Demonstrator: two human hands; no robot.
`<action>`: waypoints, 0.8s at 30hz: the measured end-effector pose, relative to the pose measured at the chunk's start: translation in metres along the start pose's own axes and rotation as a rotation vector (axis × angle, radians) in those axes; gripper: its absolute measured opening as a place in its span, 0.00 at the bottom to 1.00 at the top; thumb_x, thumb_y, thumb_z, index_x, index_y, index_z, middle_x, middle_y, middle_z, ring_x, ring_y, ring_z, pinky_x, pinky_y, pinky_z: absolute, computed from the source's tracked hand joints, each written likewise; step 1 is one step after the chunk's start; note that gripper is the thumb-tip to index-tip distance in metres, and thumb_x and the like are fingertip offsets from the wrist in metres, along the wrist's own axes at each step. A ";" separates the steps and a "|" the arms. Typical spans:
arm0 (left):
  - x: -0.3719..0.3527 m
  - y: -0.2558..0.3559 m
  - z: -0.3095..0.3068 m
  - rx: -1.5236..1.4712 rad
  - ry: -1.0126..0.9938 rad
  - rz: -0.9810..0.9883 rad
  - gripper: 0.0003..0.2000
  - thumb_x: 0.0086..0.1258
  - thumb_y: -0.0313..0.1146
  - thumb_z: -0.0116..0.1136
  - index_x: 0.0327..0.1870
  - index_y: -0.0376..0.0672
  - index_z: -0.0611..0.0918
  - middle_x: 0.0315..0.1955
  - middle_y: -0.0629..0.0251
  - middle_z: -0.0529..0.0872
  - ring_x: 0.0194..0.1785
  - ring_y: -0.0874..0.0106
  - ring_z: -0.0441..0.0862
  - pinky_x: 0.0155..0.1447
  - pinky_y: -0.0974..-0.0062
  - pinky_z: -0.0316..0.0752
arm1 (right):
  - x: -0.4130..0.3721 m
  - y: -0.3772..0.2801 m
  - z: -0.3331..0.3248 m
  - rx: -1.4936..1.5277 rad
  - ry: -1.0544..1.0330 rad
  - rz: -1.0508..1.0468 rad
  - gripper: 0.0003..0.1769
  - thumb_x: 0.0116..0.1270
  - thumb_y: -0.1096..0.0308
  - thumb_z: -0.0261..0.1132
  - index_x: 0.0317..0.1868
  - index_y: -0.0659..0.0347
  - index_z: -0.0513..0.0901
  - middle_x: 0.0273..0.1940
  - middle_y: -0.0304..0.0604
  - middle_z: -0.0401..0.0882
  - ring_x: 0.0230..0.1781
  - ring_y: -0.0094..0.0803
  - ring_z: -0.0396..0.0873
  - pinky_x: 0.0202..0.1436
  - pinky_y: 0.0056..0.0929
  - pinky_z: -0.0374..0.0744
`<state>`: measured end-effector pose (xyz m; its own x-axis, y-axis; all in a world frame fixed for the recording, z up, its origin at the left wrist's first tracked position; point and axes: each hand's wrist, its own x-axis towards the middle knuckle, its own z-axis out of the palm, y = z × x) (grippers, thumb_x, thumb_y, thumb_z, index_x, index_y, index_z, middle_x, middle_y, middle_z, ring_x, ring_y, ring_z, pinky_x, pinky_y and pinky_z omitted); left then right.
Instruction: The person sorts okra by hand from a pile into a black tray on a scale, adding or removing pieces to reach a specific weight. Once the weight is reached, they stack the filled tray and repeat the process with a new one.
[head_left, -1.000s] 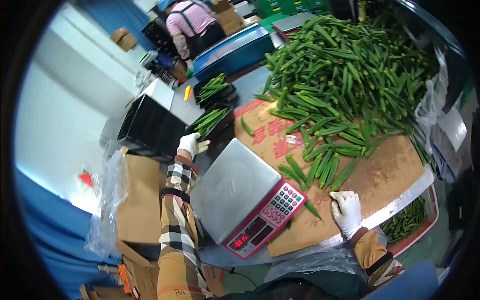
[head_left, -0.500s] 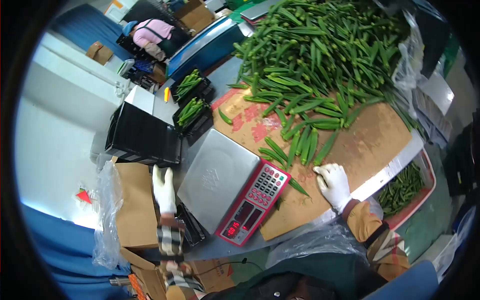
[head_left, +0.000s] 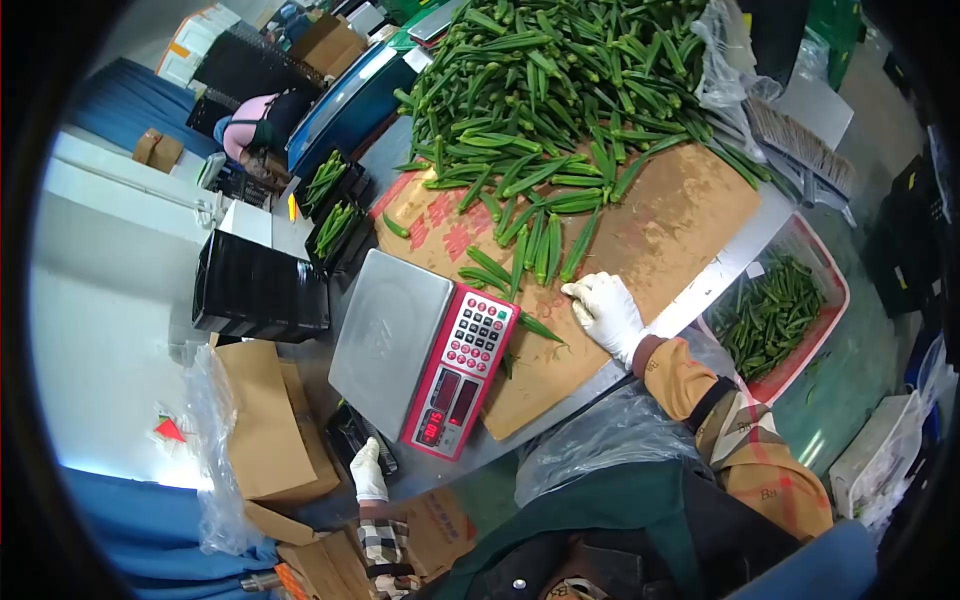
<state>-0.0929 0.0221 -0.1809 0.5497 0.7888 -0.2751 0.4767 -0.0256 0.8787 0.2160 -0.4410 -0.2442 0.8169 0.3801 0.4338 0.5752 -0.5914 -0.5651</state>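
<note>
My left hand (head_left: 369, 472), in a white glove, has its fingers together at the edge of a black tray (head_left: 350, 436), left of the scale. My right hand (head_left: 606, 313), also gloved, rests on the cardboard (head_left: 680, 225) with its fingers curled; whatever may be between them is hidden. Just beyond it lie loose okra pods (head_left: 541, 247) in front of a large okra heap (head_left: 560, 80). Between my hands stands a scale (head_left: 391, 335) with a bare metal plate and a lit red display.
Two black trays of okra (head_left: 335, 228) stand behind the scale, near a black stack (head_left: 258, 290). An open carton (head_left: 260, 420) is at the left. A red-rimmed crate (head_left: 845, 300) holding okra stands at the right. A person (head_left: 240, 125) bends over at the back left.
My left hand has moved back from beside the black stack to the black tray, its fingers now closed together. My right hand stays on the cardboard. The whole view has shifted.
</note>
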 end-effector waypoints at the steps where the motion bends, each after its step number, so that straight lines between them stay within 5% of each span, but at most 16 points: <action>1: 0.001 0.005 0.003 -0.068 0.043 -0.030 0.09 0.79 0.36 0.63 0.43 0.40 0.89 0.33 0.70 0.88 0.29 0.75 0.82 0.38 0.73 0.80 | 0.000 0.001 0.000 0.007 -0.005 0.005 0.16 0.64 0.68 0.68 0.53 0.52 0.86 0.43 0.40 0.81 0.48 0.41 0.78 0.54 0.40 0.74; 5: 0.000 0.027 -0.010 -0.182 0.048 -0.153 0.07 0.72 0.32 0.70 0.43 0.39 0.89 0.35 0.68 0.89 0.33 0.72 0.86 0.43 0.73 0.83 | -0.001 0.004 0.003 0.055 0.043 0.002 0.14 0.64 0.70 0.67 0.50 0.54 0.87 0.41 0.41 0.83 0.45 0.43 0.79 0.51 0.41 0.75; 6: 0.007 0.021 -0.013 -0.160 0.102 -0.106 0.04 0.67 0.26 0.73 0.36 0.42 0.87 0.31 0.72 0.86 0.30 0.76 0.81 0.38 0.76 0.78 | -0.001 0.006 0.006 0.053 0.036 0.003 0.14 0.63 0.70 0.68 0.50 0.54 0.87 0.41 0.41 0.84 0.45 0.43 0.79 0.51 0.42 0.75; 10: 0.001 0.029 -0.001 0.173 0.221 0.125 0.18 0.60 0.19 0.76 0.26 0.48 0.74 0.25 0.81 0.75 0.27 0.82 0.66 0.31 0.78 0.65 | -0.001 0.008 0.006 0.057 0.033 -0.004 0.15 0.63 0.68 0.68 0.51 0.52 0.87 0.41 0.40 0.83 0.46 0.42 0.79 0.51 0.42 0.75; 13: 0.017 0.032 -0.009 0.136 0.437 0.320 0.12 0.65 0.25 0.75 0.31 0.44 0.78 0.27 0.77 0.78 0.27 0.81 0.69 0.32 0.78 0.68 | -0.004 0.013 0.011 0.042 0.049 -0.025 0.15 0.63 0.66 0.68 0.51 0.51 0.87 0.41 0.39 0.82 0.46 0.41 0.79 0.51 0.41 0.76; 15: -0.013 0.088 0.025 0.123 0.483 0.380 0.09 0.71 0.30 0.70 0.42 0.37 0.82 0.31 0.72 0.81 0.30 0.78 0.74 0.37 0.75 0.75 | -0.004 0.013 0.012 0.040 0.062 -0.037 0.16 0.63 0.67 0.68 0.52 0.51 0.87 0.41 0.39 0.81 0.45 0.41 0.79 0.51 0.41 0.75; 17: -0.011 0.107 0.034 0.109 0.422 0.491 0.10 0.72 0.30 0.70 0.43 0.35 0.81 0.34 0.70 0.82 0.34 0.77 0.76 0.41 0.75 0.76 | -0.005 0.010 0.009 0.069 0.061 -0.016 0.16 0.63 0.67 0.69 0.52 0.51 0.87 0.41 0.39 0.81 0.46 0.40 0.79 0.51 0.40 0.76; 23: -0.010 0.142 0.095 0.615 0.395 0.891 0.12 0.69 0.30 0.73 0.43 0.31 0.83 0.35 0.61 0.86 0.36 0.70 0.80 0.47 0.69 0.78 | 0.001 0.013 0.006 0.205 0.042 0.048 0.14 0.65 0.67 0.68 0.52 0.49 0.87 0.40 0.40 0.81 0.47 0.42 0.79 0.50 0.42 0.77; 24: -0.038 0.174 0.121 0.829 0.246 0.939 0.10 0.66 0.28 0.74 0.41 0.33 0.85 0.35 0.55 0.86 0.36 0.63 0.82 0.49 0.65 0.78 | 0.006 0.016 0.005 0.252 0.027 0.076 0.14 0.65 0.67 0.68 0.52 0.49 0.87 0.40 0.40 0.81 0.46 0.43 0.78 0.50 0.43 0.77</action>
<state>0.0521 -0.0867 -0.0642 0.8079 0.3495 0.4746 0.3081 -0.9369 0.1655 0.2306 -0.4447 -0.2543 0.8587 0.3199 0.4004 0.5074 -0.4208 -0.7520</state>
